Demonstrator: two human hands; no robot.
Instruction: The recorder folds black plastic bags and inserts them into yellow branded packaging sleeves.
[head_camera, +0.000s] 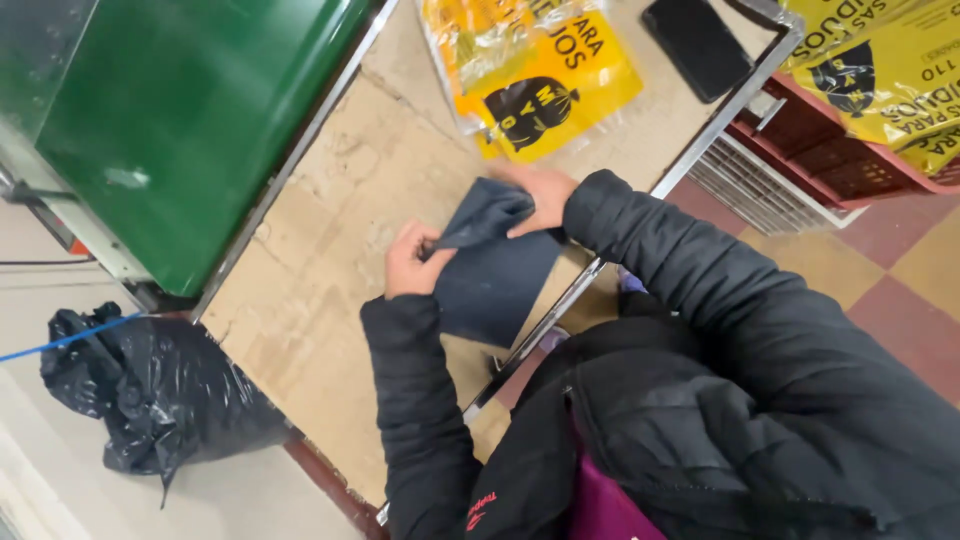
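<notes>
1. A dark folded bag is held at the centre of the frame, over a worn table.
2. Its bunched upper edge is pinched by the left hand.
3. The same edge is gripped by the right hand.
4. A yellow packet lies at the upper middle, a black phone beside it.
5. A black rubbish sack sits at the lower left.

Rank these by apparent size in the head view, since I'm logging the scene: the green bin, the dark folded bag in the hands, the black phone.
1. green bin
2. dark folded bag, though nearer the camera
3. black phone
</notes>
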